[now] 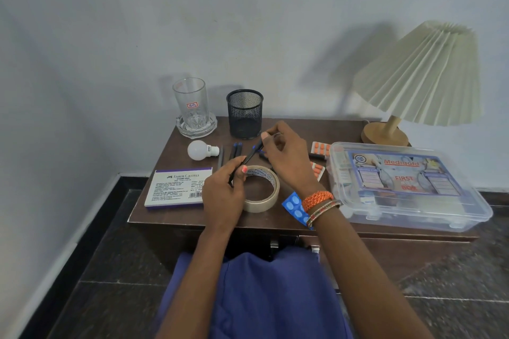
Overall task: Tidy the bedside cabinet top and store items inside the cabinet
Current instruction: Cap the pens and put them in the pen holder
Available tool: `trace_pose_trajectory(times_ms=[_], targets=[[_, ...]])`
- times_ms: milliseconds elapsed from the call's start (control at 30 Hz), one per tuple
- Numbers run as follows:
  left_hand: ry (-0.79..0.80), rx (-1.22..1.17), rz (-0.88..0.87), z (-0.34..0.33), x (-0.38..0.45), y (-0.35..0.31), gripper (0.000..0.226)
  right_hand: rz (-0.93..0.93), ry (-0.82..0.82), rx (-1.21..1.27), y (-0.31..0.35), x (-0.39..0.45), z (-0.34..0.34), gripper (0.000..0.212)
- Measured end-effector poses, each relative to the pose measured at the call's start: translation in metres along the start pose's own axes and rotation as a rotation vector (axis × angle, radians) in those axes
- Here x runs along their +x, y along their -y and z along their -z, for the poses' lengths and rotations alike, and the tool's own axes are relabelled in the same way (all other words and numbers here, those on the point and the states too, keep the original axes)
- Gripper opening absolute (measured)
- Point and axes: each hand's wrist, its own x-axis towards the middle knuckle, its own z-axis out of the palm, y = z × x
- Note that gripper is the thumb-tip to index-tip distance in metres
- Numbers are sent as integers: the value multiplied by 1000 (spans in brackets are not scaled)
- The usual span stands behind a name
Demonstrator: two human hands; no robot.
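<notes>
**Both hands on one pen above the tape**

Both hands met over the middle of the cabinet (275,217), sharing a single pen (249,158). It was slim and dark, with a blue end toward the wall, and it slanted from low near the person up toward the mesh cup (244,113). The left hand (223,195) had its fingers curled round the lower part of the barrel, thumb laid along it. The right hand (286,154) pinched the upper blue end between thumb and fingertips, the rest of its fingers bent over; orange and beaded bangles (321,205) sat on that wrist. Whether a cap was on or off I could not tell.

Held clear of the top, the pen hung just over the tape roll (260,190), which lay flat between the two wrists, partly under the left hand. More pens (235,150) lay side by side on the wood just beyond the left hand, blue tips toward the cup, with a grey pencil (220,158) beside them.

Left of the hands lay a stamp pad box (176,190) and a white bulb (201,149); behind the bulb a glass (191,103) stood in a clear dish. Right of the hands were orange pill strips (321,148), a blue strip (294,208) under the right wrist, a clear first-aid box (407,184), and a lamp (413,85) at the back corner.
</notes>
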Motion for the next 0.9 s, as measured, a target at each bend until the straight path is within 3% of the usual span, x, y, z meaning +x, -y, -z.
trace_pose_trajectory(times_ms=[533,900], targets=[[-199,-99,-10,2,-6,-17,20,147,-360,197,31,-10,-32,20],[-307,-93,-33,3,-14,-20,18,180,-305,242,52,-17,-41,19]])
